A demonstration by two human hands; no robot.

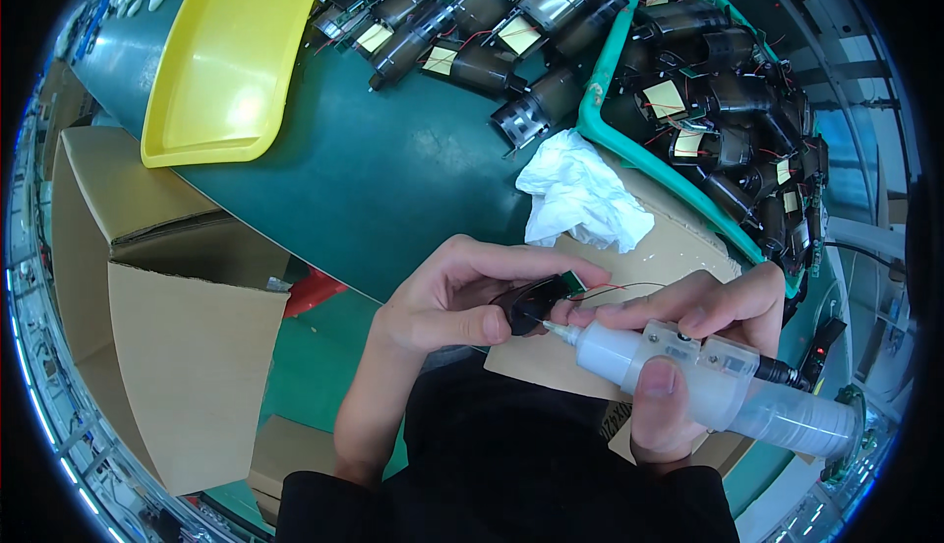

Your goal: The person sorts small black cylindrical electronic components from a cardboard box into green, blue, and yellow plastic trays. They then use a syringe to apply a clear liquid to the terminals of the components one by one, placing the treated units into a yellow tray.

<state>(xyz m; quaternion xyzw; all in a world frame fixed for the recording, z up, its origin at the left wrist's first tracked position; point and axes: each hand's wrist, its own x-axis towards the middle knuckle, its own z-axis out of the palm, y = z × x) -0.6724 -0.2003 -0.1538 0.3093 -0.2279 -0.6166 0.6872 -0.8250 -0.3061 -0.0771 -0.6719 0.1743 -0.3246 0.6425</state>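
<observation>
In my left hand (442, 297) I hold a small black plastic housing (529, 305) with a green circuit board (572, 284) at its edge. Thin red and black wires (619, 288) trail from it to the right. My right hand (688, 331) is wrapped around a translucent white glue dispenser (678, 371) with a syringe-like barrel. Its fine needle tip points left and meets the housing, or comes very near it; contact cannot be made out. Below both hands lies a sheet of cardboard (551, 358). A crumpled white cloth (580, 194) rests just beyond them.
A green crate (644, 154) at the right holds several dark housings with wires. More dark housings (482, 7) lie at the back of the green table (393, 169). At the left are a yellow tray (221, 61) and an open cardboard box (192, 366).
</observation>
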